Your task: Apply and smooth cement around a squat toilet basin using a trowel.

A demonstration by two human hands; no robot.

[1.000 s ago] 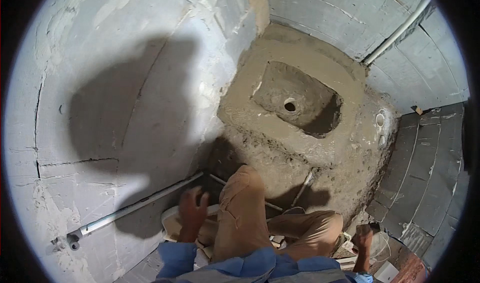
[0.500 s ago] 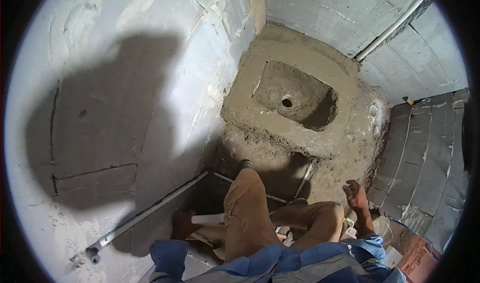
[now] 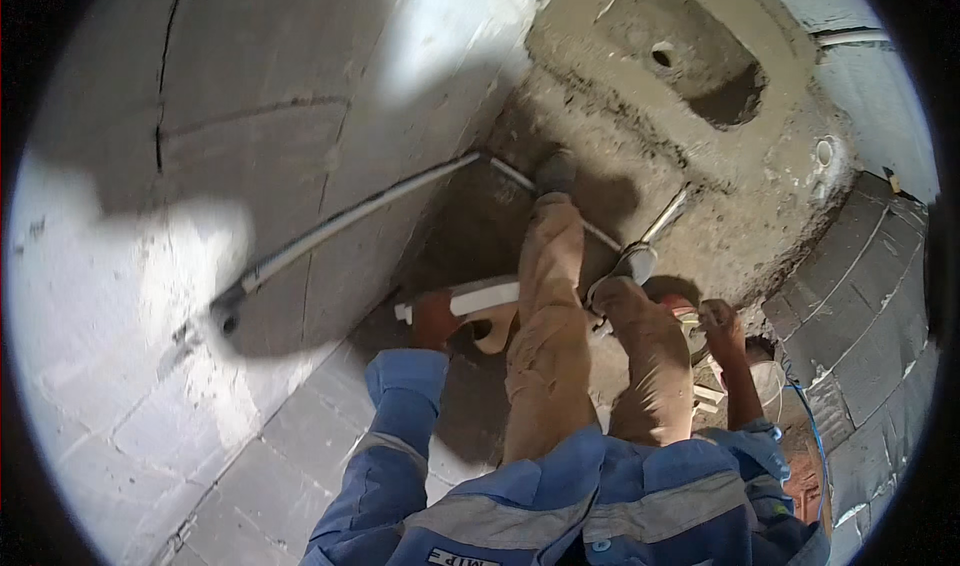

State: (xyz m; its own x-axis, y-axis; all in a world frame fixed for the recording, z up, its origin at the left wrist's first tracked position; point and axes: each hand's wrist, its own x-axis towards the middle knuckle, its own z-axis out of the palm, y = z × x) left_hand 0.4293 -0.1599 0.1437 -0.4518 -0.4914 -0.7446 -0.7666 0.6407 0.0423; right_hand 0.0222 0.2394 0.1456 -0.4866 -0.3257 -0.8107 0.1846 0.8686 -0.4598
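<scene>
My left hand (image 3: 435, 322) is closed round a long white bar (image 3: 485, 297), near its left end. The bar runs rightward to my trouser leg, which hides its other end. Below it a curved tan piece (image 3: 493, 331) shows beside my leg. My right hand (image 3: 722, 330) is beside my right knee with its fingers curled in, and nothing shows in it. Just left of that hand is a small red item (image 3: 680, 304), partly behind my knee. Farther ahead is a mortar-coated slab (image 3: 580, 41) with a sunken basin (image 3: 670, 51) and a round drain hole.
A pale pipe (image 3: 350, 218) runs along the left wall to the corner and on across the floor. Another short pipe (image 3: 664, 216) lies ahead of my knee. A pipe opening (image 3: 824, 153) sticks up at the right. Wooden scraps (image 3: 708, 398) and a blue cable (image 3: 808, 406) lie near my right arm.
My view has tilted down and back, so the basin sits higher and farther right. My left hand and the white bar have come out beside my leg. The right hand's fingers look more curled.
</scene>
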